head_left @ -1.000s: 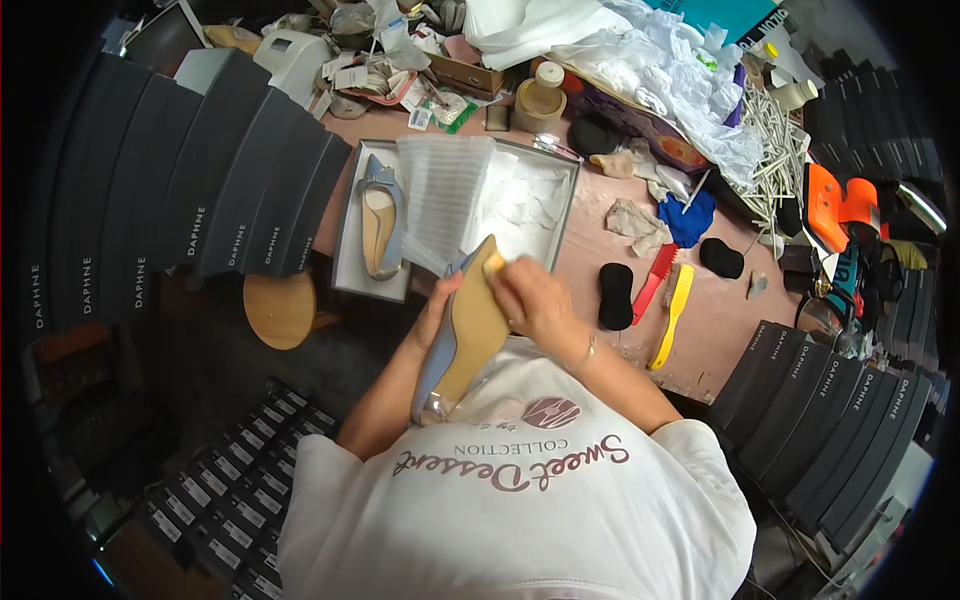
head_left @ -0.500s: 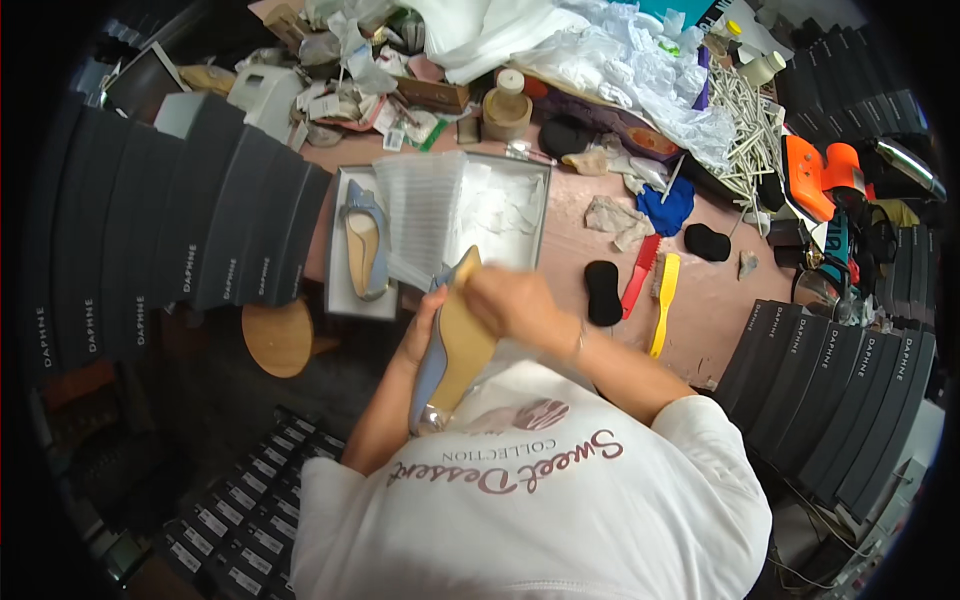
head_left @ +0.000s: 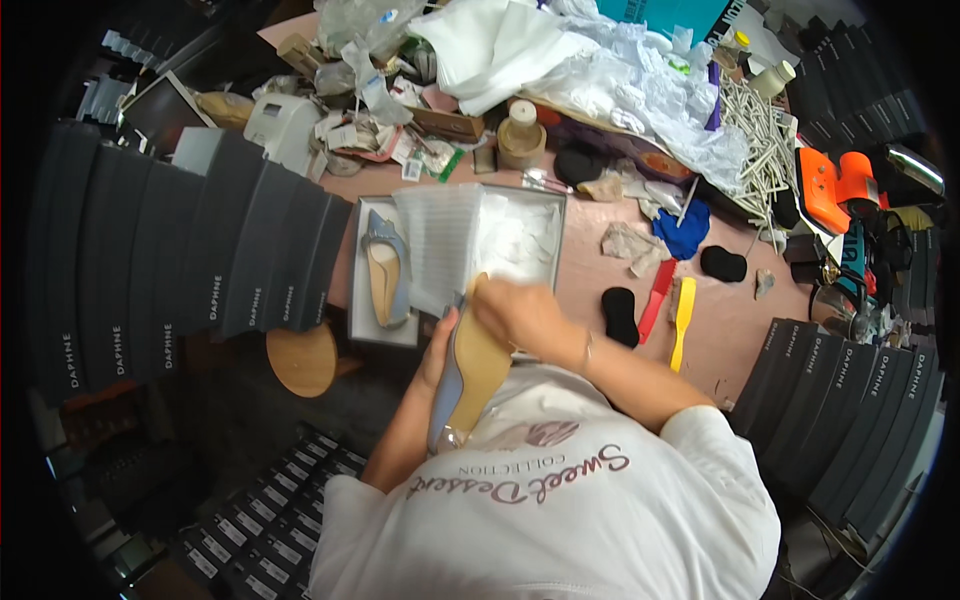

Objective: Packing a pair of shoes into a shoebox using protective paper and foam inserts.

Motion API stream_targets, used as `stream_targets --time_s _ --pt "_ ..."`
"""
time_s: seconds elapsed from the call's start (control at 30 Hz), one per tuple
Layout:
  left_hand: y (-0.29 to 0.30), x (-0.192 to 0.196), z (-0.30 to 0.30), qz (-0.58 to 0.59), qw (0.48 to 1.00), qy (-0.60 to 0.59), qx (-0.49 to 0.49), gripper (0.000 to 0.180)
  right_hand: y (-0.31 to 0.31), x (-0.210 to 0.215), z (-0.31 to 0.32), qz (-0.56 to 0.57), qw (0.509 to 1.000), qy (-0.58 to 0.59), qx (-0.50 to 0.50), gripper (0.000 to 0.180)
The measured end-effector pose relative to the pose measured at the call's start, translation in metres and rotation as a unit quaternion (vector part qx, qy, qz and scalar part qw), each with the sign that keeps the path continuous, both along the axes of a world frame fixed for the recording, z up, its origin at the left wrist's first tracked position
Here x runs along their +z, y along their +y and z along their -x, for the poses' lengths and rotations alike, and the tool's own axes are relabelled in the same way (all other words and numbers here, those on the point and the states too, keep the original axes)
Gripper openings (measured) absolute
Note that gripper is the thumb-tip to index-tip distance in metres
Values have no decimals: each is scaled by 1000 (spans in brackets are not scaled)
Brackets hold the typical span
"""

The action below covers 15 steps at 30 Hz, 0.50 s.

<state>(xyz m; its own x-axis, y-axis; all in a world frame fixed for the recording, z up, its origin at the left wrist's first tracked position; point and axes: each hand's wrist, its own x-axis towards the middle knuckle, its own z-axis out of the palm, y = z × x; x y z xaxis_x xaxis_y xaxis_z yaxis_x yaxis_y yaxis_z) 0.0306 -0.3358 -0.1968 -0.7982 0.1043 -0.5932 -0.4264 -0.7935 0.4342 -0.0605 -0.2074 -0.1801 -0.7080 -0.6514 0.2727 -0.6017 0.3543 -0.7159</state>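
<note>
**A:** What is the left hand holding?

**B:** A shoe. Its tan bottom faces up. The fingers are wrapped around the shoe's left side, tight on it.

**A:** And the right hand?

**B:** It sits on the top end of the shoe. The fingers are bent down over the tip, touching it. I cannot tell if they pinch it.

**A:** What is past the fingers?

**B:** An open box on the table. White paper lies in it, just past the right fingers. Another shoe lies in the box, up and left of the left fingers.

**A:** Anything to the right of the fingers?

**B:** A black pad, a red stick and a yellow stick, side by side, near the right arm.
</note>
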Motion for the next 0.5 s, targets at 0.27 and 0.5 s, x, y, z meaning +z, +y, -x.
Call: stream_targets --time_s 0.27,0.5 --pt "-34 -29 93 508 839 77 -179 72 46 -26 55 7 977 -160 -144 14" --pt "-128 -95 72 769 545 -152 -297 98 66 -57 40 -2 943 -305 -136 18"
